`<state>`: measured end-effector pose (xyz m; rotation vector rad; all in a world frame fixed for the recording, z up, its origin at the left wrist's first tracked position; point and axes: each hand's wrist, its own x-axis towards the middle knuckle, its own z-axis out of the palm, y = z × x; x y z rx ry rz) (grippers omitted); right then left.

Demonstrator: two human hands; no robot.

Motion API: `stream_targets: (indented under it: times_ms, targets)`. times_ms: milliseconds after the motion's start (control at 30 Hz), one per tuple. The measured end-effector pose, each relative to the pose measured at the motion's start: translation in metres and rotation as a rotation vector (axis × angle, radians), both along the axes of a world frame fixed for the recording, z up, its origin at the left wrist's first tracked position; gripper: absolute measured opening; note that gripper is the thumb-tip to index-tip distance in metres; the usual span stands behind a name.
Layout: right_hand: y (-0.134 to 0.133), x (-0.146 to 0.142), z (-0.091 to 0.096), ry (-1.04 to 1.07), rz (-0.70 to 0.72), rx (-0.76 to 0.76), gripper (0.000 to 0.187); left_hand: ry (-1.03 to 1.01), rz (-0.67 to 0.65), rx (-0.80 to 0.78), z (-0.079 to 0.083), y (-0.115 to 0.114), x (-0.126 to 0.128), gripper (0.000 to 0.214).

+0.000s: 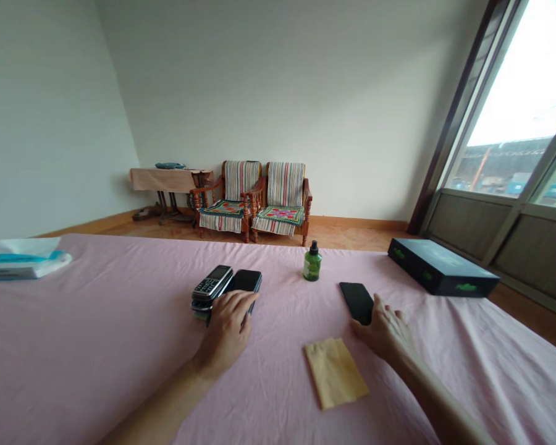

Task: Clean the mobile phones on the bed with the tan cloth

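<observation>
My left hand (229, 321) is curled over the near end of a dark smartphone (247, 280), its fingers covering part of it. Just left of that phone, a keypad mobile phone (212, 284) lies on top of other phones in a small stack, partly hidden by my hand. On the right, my right hand (388, 329) grips the near corner of a black smartphone (356, 301) lying on the cloth, thumb at the near edge and fingers along the right side. A folded yellow cloth (336, 372) lies between my forearms. Beyond it stands a green spray bottle (312, 262) with a black top.
A pink sheet (134, 296) covers the table. A black box (442, 266) with green marks is at the far right, and a tissue pack (25, 259) at the left edge. Two wooden chairs (280, 188) and a cloth-covered side table (164, 179) stand by the wall.
</observation>
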<state>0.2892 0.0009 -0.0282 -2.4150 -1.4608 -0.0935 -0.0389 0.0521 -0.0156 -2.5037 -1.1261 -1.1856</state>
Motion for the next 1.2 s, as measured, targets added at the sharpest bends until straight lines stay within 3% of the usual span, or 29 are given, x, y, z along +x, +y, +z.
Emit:
stream_targets:
  times_ms: [133, 400, 600, 733, 867, 1033, 1200]
  targets:
    - [0.001, -0.003, 0.000, -0.026, 0.025, 0.057, 0.085, -0.003, -0.061, 0.018, 0.002, -0.009, 0.007, 0.043]
    - [-0.008, -0.027, 0.021, -0.237, 0.270, 0.211, 0.069, 0.032, -0.244, 0.002, 0.006, -0.023, 0.019, 0.040]
    - [0.001, -0.015, 0.004, 0.073, 0.253, 0.254, 0.040, 0.004, -0.236, -0.017, 0.006, -0.021, 0.016, 0.035]
    - [0.007, -0.013, -0.006, 0.121, 0.228, 0.211, 0.033, 0.038, -0.255, -0.051, 0.005, -0.021, 0.018, 0.028]
    - [0.005, -0.019, -0.001, 0.061, 0.179, 0.190, 0.050, 0.055, -0.267, -0.075, 0.004, -0.021, 0.018, 0.027]
    - [-0.001, -0.034, 0.007, 0.006, 0.149, 0.061, 0.065, 0.099, -0.311, -0.115, 0.003, -0.023, 0.019, 0.024]
    - [0.004, -0.039, 0.007, 0.059, 0.144, -0.021, 0.084, 0.152, -0.359, -0.156, 0.002, -0.026, 0.020, 0.022]
